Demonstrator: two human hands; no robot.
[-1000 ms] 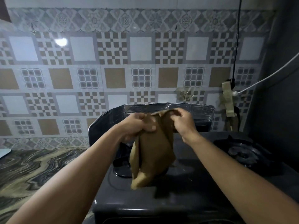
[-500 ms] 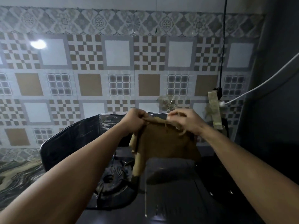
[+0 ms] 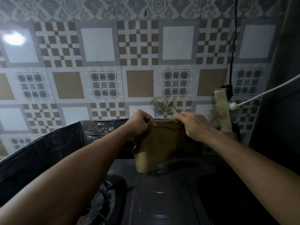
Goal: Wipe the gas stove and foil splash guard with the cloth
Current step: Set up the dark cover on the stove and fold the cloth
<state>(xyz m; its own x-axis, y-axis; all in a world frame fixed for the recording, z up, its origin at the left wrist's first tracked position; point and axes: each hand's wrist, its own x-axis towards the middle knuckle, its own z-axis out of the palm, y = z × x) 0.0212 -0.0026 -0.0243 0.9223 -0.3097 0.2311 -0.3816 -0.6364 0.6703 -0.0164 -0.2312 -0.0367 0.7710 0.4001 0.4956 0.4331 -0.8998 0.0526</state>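
Head view: I saw both hands pinching the cloth [image 3: 159, 143] top edge.
Left hand [image 3: 140, 123]: gripping cloth.
Right hand [image 3: 194, 125]: gripping cloth.
Progress: I judged wiping of the gas stove [image 3: 162, 197] and foil splash guard [image 3: 48, 148] not begun.

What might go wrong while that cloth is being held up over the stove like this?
1. The cloth hangs by its top edge between the left hand and right hand; if either grip slips, it may drop onto the stove.
2. Pressing hard on the thin, crinkled foil guard may tear or tip it.
3. Cords hang close on the right; a wide sweep may snag them.
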